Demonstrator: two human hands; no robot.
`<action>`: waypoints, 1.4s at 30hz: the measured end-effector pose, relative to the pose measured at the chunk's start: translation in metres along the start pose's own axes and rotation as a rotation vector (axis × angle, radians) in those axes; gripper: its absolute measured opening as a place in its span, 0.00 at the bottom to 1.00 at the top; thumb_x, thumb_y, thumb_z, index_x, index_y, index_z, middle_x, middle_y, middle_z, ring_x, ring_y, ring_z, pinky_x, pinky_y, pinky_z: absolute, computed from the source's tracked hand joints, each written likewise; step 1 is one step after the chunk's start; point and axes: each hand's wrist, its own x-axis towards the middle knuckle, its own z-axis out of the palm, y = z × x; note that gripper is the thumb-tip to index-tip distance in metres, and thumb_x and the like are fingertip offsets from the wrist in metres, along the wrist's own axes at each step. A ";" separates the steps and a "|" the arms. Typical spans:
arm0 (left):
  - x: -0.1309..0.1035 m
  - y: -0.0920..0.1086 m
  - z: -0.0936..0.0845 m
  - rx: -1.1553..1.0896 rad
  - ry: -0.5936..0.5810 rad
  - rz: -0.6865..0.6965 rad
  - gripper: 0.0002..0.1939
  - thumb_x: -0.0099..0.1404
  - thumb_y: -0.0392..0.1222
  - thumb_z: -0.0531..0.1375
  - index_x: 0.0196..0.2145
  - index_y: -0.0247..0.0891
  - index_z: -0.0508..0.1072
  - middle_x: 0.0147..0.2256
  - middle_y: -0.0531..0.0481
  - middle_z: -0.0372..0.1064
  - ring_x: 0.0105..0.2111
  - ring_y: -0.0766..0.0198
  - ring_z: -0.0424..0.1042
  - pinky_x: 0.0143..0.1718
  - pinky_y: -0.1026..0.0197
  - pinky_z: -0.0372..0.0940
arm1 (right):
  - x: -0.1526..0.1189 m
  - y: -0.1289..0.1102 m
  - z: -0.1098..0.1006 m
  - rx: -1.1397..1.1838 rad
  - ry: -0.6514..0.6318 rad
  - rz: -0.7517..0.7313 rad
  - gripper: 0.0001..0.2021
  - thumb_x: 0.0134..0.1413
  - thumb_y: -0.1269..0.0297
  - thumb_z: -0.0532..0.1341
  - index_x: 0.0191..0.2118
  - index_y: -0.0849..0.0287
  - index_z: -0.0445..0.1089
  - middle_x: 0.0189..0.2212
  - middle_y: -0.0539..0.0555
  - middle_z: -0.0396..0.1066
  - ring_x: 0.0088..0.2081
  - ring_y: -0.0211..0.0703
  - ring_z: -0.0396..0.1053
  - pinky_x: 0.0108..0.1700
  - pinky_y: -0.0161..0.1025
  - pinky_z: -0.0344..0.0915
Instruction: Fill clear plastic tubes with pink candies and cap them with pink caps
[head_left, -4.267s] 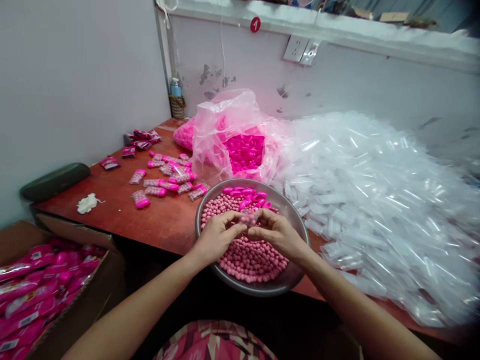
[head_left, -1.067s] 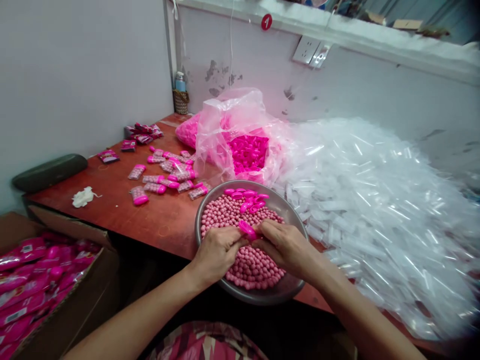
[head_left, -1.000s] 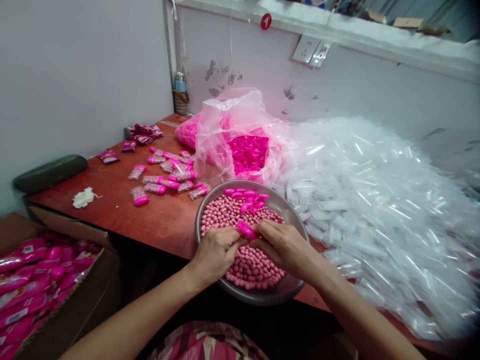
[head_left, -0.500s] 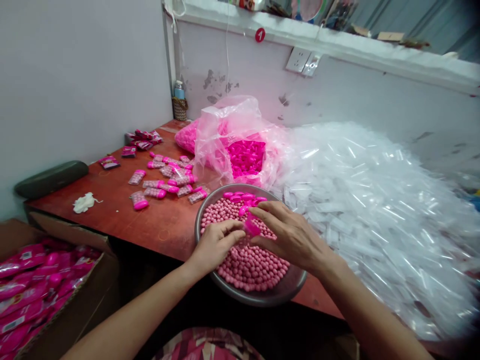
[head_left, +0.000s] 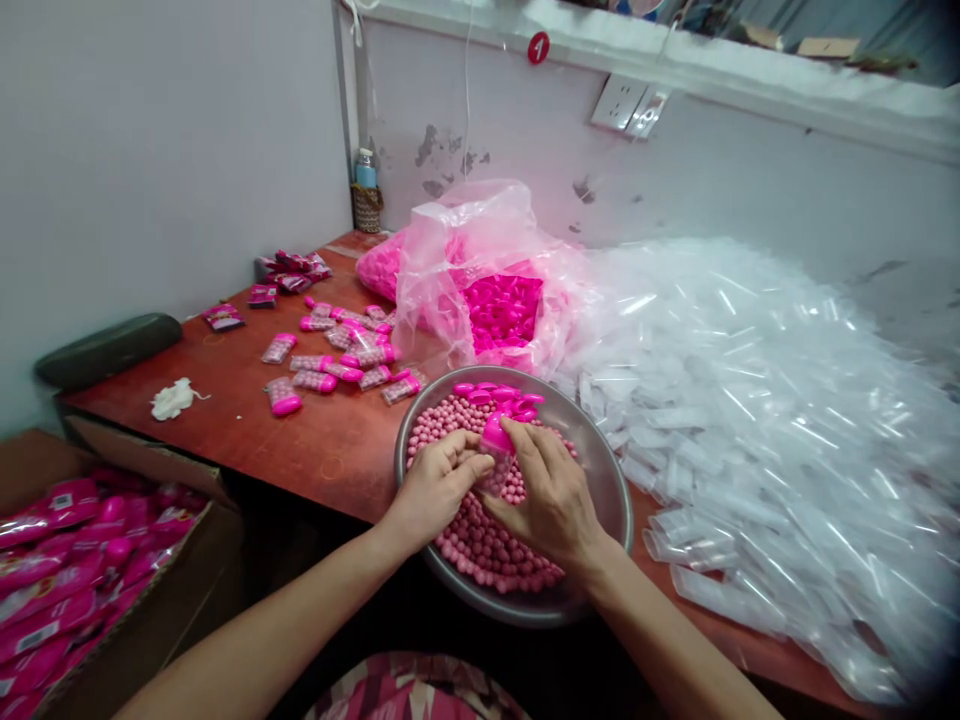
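Note:
Over a metal bowl (head_left: 621, 490) of pink beads (head_left: 491, 540), my left hand (head_left: 439, 490) pinches a small clear container (head_left: 493, 470). A bright pink cap (head_left: 496, 434) sits at the container's upper end. My right hand (head_left: 551, 490) has its fingers on the cap and its thumb low beside the container. Loose pink caps (head_left: 504, 397) lie on the beads at the bowl's far side.
Behind the bowl stands a plastic bag (head_left: 431, 290) of pink caps. Clear containers (head_left: 750, 400) are heaped at right. Filled, capped containers (head_left: 367, 355) lie at left on the red table (head_left: 300, 450). A cardboard box (head_left: 187, 560) holds pink packets.
My right hand has closed in on the container and its fingers now touch the cap, which stands upright on top. The view has shifted slightly.

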 end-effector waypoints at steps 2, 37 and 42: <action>0.000 0.000 0.002 -0.030 -0.003 -0.008 0.09 0.59 0.40 0.58 0.36 0.33 0.70 0.28 0.52 0.68 0.29 0.67 0.67 0.32 0.66 0.62 | 0.001 0.000 0.001 0.009 -0.016 0.015 0.35 0.49 0.63 0.59 0.61 0.62 0.46 0.46 0.65 0.64 0.48 0.57 0.62 0.49 0.54 0.62; 0.010 0.006 -0.007 0.318 0.094 0.087 0.16 0.59 0.46 0.59 0.43 0.38 0.73 0.43 0.46 0.73 0.44 0.56 0.71 0.48 0.55 0.65 | -0.078 0.125 -0.057 0.317 0.018 0.723 0.14 0.54 0.60 0.56 0.45 0.59 0.63 0.35 0.55 0.71 0.35 0.44 0.71 0.38 0.43 0.68; 0.001 0.007 0.025 0.187 -0.087 0.080 0.17 0.57 0.42 0.61 0.45 0.38 0.69 0.42 0.46 0.72 0.41 0.59 0.72 0.42 0.60 0.67 | -0.030 0.050 -0.048 1.091 0.126 0.749 0.21 0.51 0.62 0.60 0.51 0.48 0.56 0.36 0.49 0.69 0.35 0.40 0.71 0.40 0.43 0.68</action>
